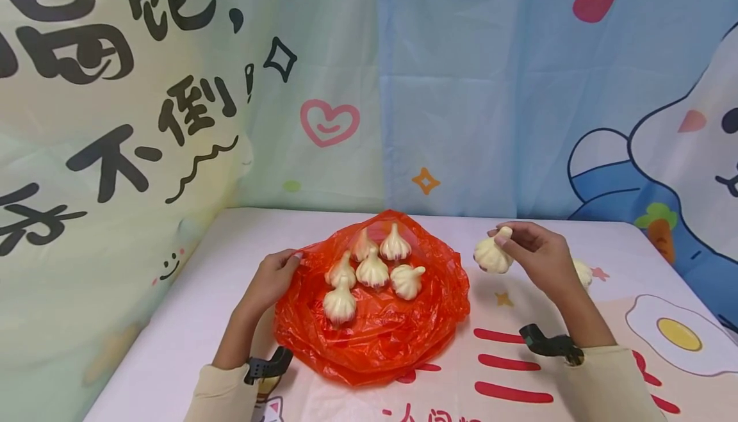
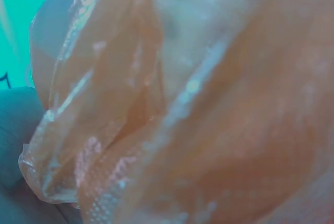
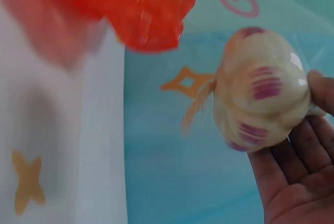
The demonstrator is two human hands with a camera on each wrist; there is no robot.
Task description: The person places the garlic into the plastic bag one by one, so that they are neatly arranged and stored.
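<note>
A red plastic bag lies spread open on the table, with several garlic bulbs sitting inside it. At its upper left edge my left hand pinches the rim between thumb and fingers. The left wrist view is filled by blurred, see-through folds of the bag. My right hand holds one garlic bulb in the air, right of the bag and apart from it. In the right wrist view that bulb shows purple streaks and a tuft of roots, gripped by the thumb and fingers.
Another garlic bulb lies on the table behind the right wrist, partly hidden. The table has a printed cloth with a fried egg and red stripes. A printed curtain hangs along the back and left sides.
</note>
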